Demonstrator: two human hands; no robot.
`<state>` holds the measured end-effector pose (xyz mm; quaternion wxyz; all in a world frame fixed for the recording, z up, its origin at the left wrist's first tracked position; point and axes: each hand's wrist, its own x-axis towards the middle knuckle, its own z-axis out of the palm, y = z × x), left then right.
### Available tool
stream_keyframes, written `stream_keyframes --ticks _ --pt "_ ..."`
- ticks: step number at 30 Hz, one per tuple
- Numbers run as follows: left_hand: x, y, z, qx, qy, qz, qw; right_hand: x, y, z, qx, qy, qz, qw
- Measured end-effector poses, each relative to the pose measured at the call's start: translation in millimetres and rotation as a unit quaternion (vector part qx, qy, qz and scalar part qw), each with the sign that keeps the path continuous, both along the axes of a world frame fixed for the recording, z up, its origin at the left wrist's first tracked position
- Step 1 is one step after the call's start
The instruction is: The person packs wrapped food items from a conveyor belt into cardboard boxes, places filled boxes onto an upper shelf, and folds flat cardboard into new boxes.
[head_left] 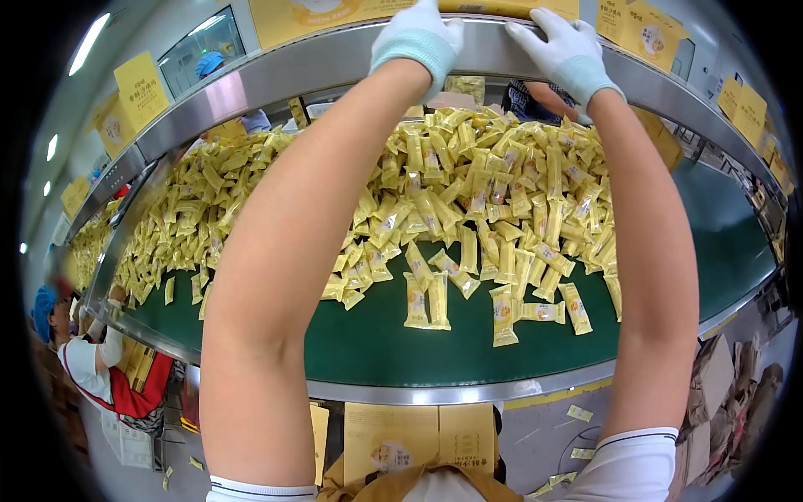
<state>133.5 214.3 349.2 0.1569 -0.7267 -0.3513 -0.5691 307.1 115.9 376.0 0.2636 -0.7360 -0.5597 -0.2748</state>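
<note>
At the shelf edge (pixel 483 50), a yellow box (pixel 502 8) is flanked by the left hand (pixel 420 35), whose finger pose cannot be told, and the right hand (pixel 565 48), fingers spread. Packets (pixel 535 184) are heaped toward the far edge of the belt (pixel 376 356).

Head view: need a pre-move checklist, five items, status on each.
1. Both hands gloved: ok, left hand and right hand alike.
2. Hands off the wrapped packets: ok, both are up at the steel shelf.
3. Grip on the yellow box: cannot tell, left fingertips run out of frame.
4. Floor clear: not ok, yellow packets or wrappers lie there.
5. Co-worker's arm clear of right hand: cannot tell, depth unclear.
</note>
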Motion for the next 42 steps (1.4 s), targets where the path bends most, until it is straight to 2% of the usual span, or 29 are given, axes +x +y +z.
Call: stream_keyframes --ticks 1,4,6,7,8,11,12,13,14,15,16,17,18,19,20,21,22,23,24,26,29,30,31,33,36,38,39,40,42 --pt "-6 -3 9 -0.133 0.065 -0.065 0.987 1 8 -8 -0.002 -0.037 -0.029 0.999" --pt "-7 -39 -2 -0.167 0.205 0.013 0.964 28 21 -26 0.112 -0.099 0.027 0.988" --pt "-18 -60 -6 -0.297 0.299 -0.057 0.905 35 13 -30 0.110 -0.105 0.035 0.988" --pt "-24 -71 -18 -0.267 0.358 -0.042 0.894 40 13 -38 0.130 -0.125 0.039 0.983" --pt "-30 -66 -50 -0.200 0.353 -0.087 0.910 45 13 -44 0.150 -0.146 0.045 0.977" --pt "-68 -105 -112 -0.254 0.408 -0.246 0.842 49 -6 -68 0.175 -0.135 0.113 0.969" --pt "-84 -131 -117 -0.358 0.485 -0.245 0.759 44 -14 -84 0.184 -0.128 0.139 0.965" --pt "-108 -138 -154 -0.349 0.515 -0.313 0.718 32 -31 -108 0.155 -0.090 0.165 0.970" --pt "-132 -156 -176 -0.395 0.570 -0.318 0.646 18 -54 -136 0.126 -0.052 0.190 0.972" --pt "-156 -169 -205 -0.419 0.646 -0.304 0.561 5 -82 -168 0.050 0.022 0.231 0.971" --pt "-177 -193 -196 -0.517 0.680 -0.237 0.464 -5 -114 -206 -0.023 0.078 0.292 0.953" --pt "-208 -195 -245 -0.491 0.725 -0.265 0.402 -13 -153 -250 -0.122 0.143 0.258 0.948" --pt "-237 -201 -282 -0.553 0.721 -0.225 0.351 -47 -196 -238 -0.295 0.219 0.277 0.888" --pt "-262 -211 -302 -0.604 0.694 -0.172 0.351 -48 -227 -287 -0.347 0.245 0.295 0.856" --pt "-286 -222 -319 -0.651 0.665 -0.118 0.347 -64 -252 -308 -0.496 0.237 0.220 0.806" --pt "-312 -233 -340 -0.690 0.591 -0.105 0.405 -82 -274 -327 -0.578 0.204 0.151 0.776" --pt "-333 -245 -365 -0.721 0.511 -0.092 0.459 -84 -302 -376 -0.581 0.268 0.137 0.757" --pt "-340 -251 -398 -0.763 0.492 -0.010 0.420 -91 -320 -415 -0.623 0.243 0.083 0.739" --pt "-347 -268 -429 -0.779 0.401 0.012 0.482 -106 -332 -435 -0.643 0.291 0.021 0.709" --pt "-345 -302 -470 -0.780 0.206 0.054 0.588 -152 -349 -446 -0.521 0.394 -0.046 0.755" --pt "-327 -326 -463 -0.761 0.019 0.059 0.646 -184 -354 -513 -0.327 0.546 -0.038 0.771" --pt "-327 -329 -464 -0.750 -0.030 0.053 0.658 -186 -359 -506 -0.307 0.596 -0.027 0.741" --pt "-326 -327 -451 -0.774 -0.044 0.050 0.629 -186 -357 -488 -0.286 0.644 -0.016 0.709" --pt "-334 -329 -455 -0.740 -0.076 0.028 0.668 -187 -362 -473 -0.237 0.706 -0.004 0.668" --pt "-345 -343 -451 -0.692 -0.165 -0.048 0.701 -189 -380 -442 -0.126 0.797 0.116 0.580" --pt "-356 -353 -441 -0.655 -0.251 -0.130 0.701 -192 -395 -428 -0.092 0.779 0.129 0.607" --pt "-352 -362 -399 -0.653 -0.293 -0.180 0.675 -194 -401 -418 -0.074 0.776 0.141 0.610" --pt "-354 -363 -399 -0.642 -0.281 -0.188 0.688 -195 -405 -413 -0.057 0.773 0.153 0.613" --pt "-359 -369 -402 -0.621 -0.260 -0.204 0.711 -199 -404 -412 -0.052 0.707 0.155 0.688"
